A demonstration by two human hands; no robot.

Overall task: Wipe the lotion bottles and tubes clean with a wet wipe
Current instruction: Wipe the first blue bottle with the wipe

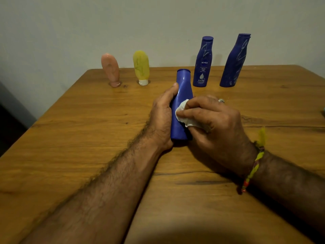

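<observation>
Blue bottle (181, 106) mid-table: L hand (162, 118) grips it, R hand (216, 120) pinches wipe (182, 111) (near edge roomy).

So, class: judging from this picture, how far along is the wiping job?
Nothing looks finished yet. In hand: the left hand holds a blue bottle while the right hand rubs it with the wipe. Left: two streaked blue bottles, the yellow tube and the pink tube.
</observation>
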